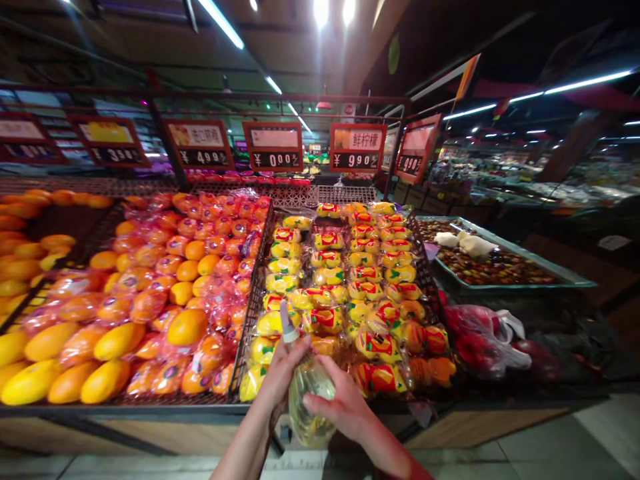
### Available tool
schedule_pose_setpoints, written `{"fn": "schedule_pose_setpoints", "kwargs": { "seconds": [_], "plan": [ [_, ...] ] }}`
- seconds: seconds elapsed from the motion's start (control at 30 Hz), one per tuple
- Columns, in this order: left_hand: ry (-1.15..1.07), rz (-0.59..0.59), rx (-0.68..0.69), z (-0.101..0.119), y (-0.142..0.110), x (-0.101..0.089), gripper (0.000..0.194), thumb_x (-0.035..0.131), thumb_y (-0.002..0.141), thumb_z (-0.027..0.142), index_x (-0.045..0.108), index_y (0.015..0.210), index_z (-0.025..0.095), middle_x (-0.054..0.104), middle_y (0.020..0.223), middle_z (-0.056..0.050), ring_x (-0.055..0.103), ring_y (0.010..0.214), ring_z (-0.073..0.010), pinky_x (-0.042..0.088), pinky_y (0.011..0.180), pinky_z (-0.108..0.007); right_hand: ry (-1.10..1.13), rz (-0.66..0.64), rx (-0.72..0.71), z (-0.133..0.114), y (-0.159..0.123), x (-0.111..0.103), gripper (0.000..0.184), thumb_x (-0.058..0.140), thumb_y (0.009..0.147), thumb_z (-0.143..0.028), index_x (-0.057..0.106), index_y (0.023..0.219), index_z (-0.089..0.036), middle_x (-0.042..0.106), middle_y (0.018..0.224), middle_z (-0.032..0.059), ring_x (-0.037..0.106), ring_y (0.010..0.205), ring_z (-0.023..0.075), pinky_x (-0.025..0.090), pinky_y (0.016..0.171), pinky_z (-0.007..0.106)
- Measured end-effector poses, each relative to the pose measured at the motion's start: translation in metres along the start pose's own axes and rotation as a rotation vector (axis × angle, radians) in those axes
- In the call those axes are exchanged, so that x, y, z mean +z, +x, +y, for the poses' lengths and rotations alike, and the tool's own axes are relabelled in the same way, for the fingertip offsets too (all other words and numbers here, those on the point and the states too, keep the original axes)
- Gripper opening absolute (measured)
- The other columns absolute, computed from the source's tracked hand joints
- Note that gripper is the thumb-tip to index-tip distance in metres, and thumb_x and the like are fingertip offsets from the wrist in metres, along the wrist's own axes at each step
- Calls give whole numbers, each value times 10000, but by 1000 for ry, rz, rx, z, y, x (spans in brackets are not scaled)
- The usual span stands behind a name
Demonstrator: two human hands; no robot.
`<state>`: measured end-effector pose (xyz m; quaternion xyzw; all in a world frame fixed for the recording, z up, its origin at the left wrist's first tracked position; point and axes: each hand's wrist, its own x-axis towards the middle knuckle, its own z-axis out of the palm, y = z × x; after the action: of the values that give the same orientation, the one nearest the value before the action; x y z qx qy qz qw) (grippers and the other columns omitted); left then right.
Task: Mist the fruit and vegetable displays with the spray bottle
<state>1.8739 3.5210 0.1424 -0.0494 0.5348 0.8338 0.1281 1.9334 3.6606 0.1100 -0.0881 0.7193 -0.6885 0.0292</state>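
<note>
Fruit stand w/ lemon packs (350,280). Our left hand (280,380) & right hand (335,403) both grip one clear bag (307,400). Bag's not down yet.

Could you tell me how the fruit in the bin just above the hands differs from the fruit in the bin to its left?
The packed lemons are yellow and sit in small packs with red and yellow labels; the oranges are orange, many in clear pinkish film and some bare. The lemons look smaller than the oranges. Both fill dark mesh bins. The left hand and right hand hold a clear spray bottle in front of the lemons.
</note>
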Motion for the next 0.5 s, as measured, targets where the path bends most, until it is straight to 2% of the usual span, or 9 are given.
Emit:
{"fn": "schedule_pose_setpoints", "kwargs": {
  "seconds": [0.1,0.2,0.33,0.4,0.5],
  "plan": [
    [37,-200,-53,-13,12,30,641,904,657,513,549,1098,211,680,735,51,640,656,-138,507,655,-252,16,152,9,5,-18,-19,834,779,737,-657,554,1388,-186,736,1278,132,678,1190,366,512,1027,478],
    [62,-416,-113,-30,21,69,610,908,647,515,563,1043,203,636,705,58,575,604,-114,451,591,-232,38,328,-16,19,-42,-37,792,738,795,-643,532,1414,-194,718,1310,138,653,1247,357,504,1062,467],
    [95,-674,-139,-53,20,125,546,919,636,444,588,992,195,549,696,76,484,601,-84,376,574,-219,-50,703,0,47,-77,-61,678,735,816,-596,579,1351,-210,712,1310,136,641,1266,363,514,1071,457],
    [120,-776,-150,-63,18,151,529,934,605,411,575,927,191,539,723,69,467,628,-78,361,591,-224,-100,850,4,58,-94,-73,650,732,815,-600,603,1318,-209,717,1292,141,648,1248,380,528,1058,472],
    [126,-879,-189,-77,14,180,551,952,531,437,570,840,187,532,691,61,467,613,-88,346,592,-256,-94,936,13,65,-115,-87,690,706,840,-610,573,1398,-227,708,1331,136,629,1287,398,535,1064,486]
  ]
}}
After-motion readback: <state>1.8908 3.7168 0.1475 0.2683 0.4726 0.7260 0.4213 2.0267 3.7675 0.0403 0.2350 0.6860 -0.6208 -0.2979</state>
